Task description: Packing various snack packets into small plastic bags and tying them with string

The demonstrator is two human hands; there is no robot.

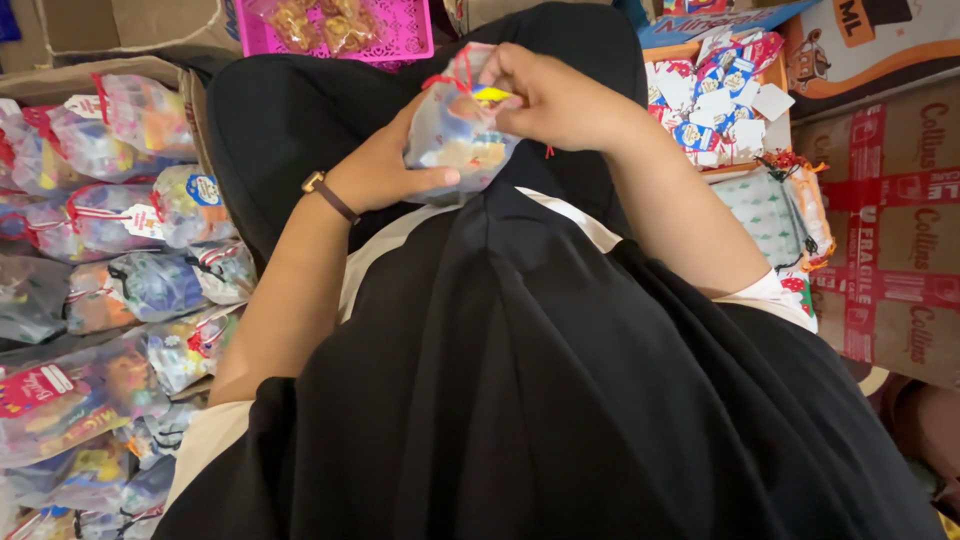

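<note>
Head view, left hand [385, 172] cupping clear goodie bag [455, 130], right hand [550, 95] pinching its tied top

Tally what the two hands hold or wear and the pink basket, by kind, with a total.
Clear filled gift bag, held by the left hand and right hand: 1
Brown wrist strap: 1
Pink basket: 1
Total: 3
</note>
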